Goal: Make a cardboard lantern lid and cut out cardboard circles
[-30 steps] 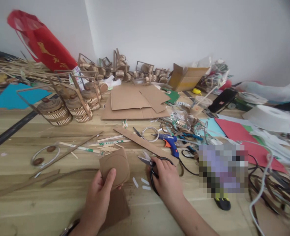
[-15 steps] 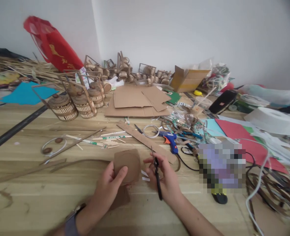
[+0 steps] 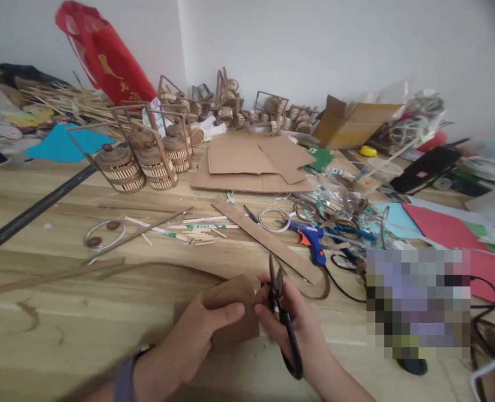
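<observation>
My left hand (image 3: 201, 329) grips a brown cardboard piece (image 3: 241, 324), thumb lying across its face, where a faint curved line shows. Black-handled scissors (image 3: 288, 329) rest in my right hand (image 3: 300, 318), their blades parted and pointing away from me. The right fingertips are at the cardboard's right edge. Beyond my hands lie a long brown strip (image 3: 266, 240) and a blue glue gun (image 3: 312, 240). Another brown cardboard part shows behind my left hand, mostly hidden.
Small lidded baskets (image 3: 119, 167) stand at the back left, near a red bag (image 3: 109, 56). Flat cardboard sheets (image 3: 239, 156) lie at the back middle. Light sticks (image 3: 201, 234), a wire ring (image 3: 275, 220), cables and red paper (image 3: 440, 229) are spread about.
The view has shifted, with the table things lower right appearing farther right. My left hand has tilted the cardboard and brought it against my right fingertips. The scissor blades have parted.
</observation>
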`<action>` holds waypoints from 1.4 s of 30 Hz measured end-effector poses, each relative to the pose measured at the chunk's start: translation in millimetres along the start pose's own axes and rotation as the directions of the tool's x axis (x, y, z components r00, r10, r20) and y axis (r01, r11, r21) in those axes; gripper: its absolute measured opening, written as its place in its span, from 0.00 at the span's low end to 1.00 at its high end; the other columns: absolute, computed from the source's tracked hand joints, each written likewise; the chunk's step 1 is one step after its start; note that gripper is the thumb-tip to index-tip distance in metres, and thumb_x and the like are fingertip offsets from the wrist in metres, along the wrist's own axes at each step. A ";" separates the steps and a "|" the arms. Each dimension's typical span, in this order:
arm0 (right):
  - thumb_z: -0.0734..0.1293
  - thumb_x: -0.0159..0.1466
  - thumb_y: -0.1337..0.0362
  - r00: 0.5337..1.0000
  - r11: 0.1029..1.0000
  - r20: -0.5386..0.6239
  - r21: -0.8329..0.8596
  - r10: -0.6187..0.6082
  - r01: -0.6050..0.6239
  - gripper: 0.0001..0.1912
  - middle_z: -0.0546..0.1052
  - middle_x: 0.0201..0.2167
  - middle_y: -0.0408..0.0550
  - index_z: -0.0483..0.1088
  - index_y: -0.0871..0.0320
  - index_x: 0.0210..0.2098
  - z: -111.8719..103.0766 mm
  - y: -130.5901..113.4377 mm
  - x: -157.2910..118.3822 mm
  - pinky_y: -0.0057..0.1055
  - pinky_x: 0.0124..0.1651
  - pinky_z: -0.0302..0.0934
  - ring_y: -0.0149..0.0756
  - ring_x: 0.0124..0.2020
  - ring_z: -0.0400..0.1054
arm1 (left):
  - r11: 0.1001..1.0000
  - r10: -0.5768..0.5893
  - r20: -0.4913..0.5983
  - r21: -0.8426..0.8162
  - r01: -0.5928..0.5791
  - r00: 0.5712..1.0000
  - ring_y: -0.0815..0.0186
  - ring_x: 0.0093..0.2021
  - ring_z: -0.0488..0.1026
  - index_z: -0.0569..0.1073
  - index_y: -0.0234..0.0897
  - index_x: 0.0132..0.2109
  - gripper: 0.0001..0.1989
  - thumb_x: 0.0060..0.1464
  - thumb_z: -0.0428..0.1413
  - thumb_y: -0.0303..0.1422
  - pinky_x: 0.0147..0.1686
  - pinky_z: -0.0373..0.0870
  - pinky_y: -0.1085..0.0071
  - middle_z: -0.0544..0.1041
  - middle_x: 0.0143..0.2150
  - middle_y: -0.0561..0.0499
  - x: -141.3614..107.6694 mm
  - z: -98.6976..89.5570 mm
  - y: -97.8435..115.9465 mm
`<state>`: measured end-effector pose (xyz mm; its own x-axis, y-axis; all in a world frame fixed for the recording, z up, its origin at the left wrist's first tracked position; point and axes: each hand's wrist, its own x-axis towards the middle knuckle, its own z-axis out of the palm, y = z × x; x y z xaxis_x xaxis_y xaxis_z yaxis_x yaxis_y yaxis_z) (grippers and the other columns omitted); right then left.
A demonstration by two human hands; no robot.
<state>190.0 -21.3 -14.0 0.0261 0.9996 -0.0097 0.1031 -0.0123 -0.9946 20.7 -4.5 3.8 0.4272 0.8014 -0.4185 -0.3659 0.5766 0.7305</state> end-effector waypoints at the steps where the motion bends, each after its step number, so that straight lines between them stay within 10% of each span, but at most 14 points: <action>1: 0.72 0.59 0.58 1.000 1.000 0.006 -0.010 -0.010 0.010 0.18 0.74 0.29 0.43 0.68 0.53 0.46 0.3 0.1 -1.2 0.27 0.25 0.62 0.33 0.26 0.68 | 1.000 -0.001 -0.031 -0.018 0.000 1.000 0.51 0.44 0.81 0.83 0.40 0.42 0.18 0.41 0.69 0.37 0.48 0.74 0.59 0.85 0.39 0.47 -0.4 1.5 0.1; 11: 0.60 0.66 0.40 0.954 1.000 0.300 0.021 -0.006 0.000 0.27 0.71 0.32 0.47 0.70 0.53 0.53 -11.5 -13.3 -14.7 0.32 0.31 0.65 0.37 0.29 0.67 | 0.992 0.113 -0.155 -0.041 -0.121 0.981 0.57 0.33 0.81 0.84 0.37 0.36 0.15 0.41 0.70 0.41 0.35 0.77 0.67 0.85 0.32 0.46 -2.5 -4.1 2.3; 20: 0.60 0.59 0.30 0.975 1.000 0.220 -0.025 0.015 -0.010 0.34 0.74 0.28 0.48 0.74 0.51 0.45 6.2 0.2 -23.5 0.33 0.25 0.64 0.42 0.27 0.67 | 0.995 0.072 -0.315 -0.042 -0.090 0.946 0.56 0.29 0.81 0.83 0.36 0.34 0.20 0.32 0.73 0.41 0.30 0.78 0.65 0.84 0.30 0.47 -5.7 -1.1 -1.4; 42: 0.55 0.62 0.31 0.924 0.978 0.377 -0.165 -0.060 0.131 0.39 0.73 0.29 0.49 0.70 0.56 0.53 -0.2 12.9 -23.5 0.34 0.29 0.65 0.41 0.27 0.68 | 0.999 0.040 -0.321 0.034 -0.031 0.946 0.58 0.29 0.81 0.81 0.37 0.34 0.18 0.37 0.72 0.42 0.31 0.78 0.68 0.84 0.29 0.49 -14.4 1.1 4.4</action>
<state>190.9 -44.9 -26.6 -0.3567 0.9342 0.0119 0.2681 0.1145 -0.9566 13.8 -13.6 13.6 0.1242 0.8323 -0.5402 -0.3507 0.5461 0.7608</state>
